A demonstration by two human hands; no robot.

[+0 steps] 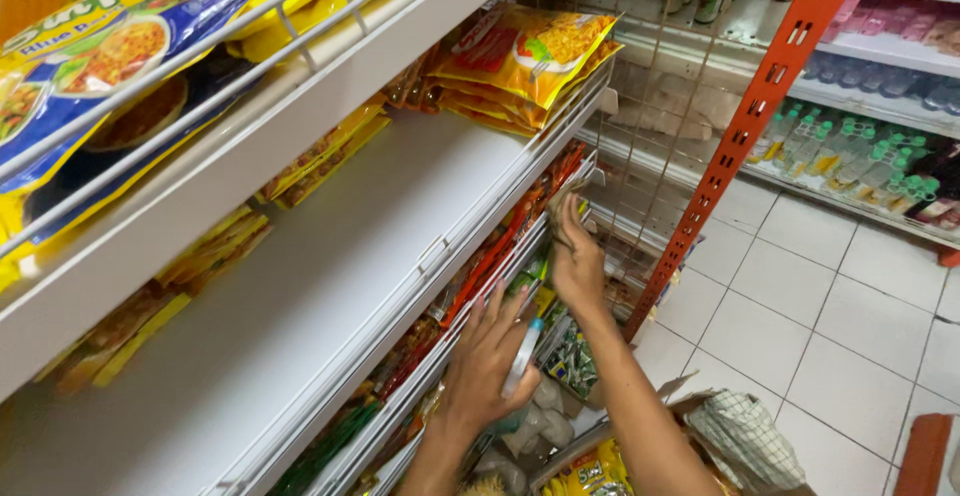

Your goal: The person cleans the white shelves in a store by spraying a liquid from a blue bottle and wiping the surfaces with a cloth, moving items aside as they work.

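Yellow noodle packets (530, 61) stacked on a white shelf (330, 256). Blue and yellow packets (95, 66) behind a wire rail above. Orange post (745, 136) beside white floor tiles (830, 306). Bottles (850, 161) along a far shelf.

left hand (487, 361) holding pen (522, 358), right hand (577, 261) on packets (560, 196)

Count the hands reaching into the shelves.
2. The left hand rests against the lower shelf rail, holding a small white and blue tube. The right hand reaches higher among the packets. No others show.
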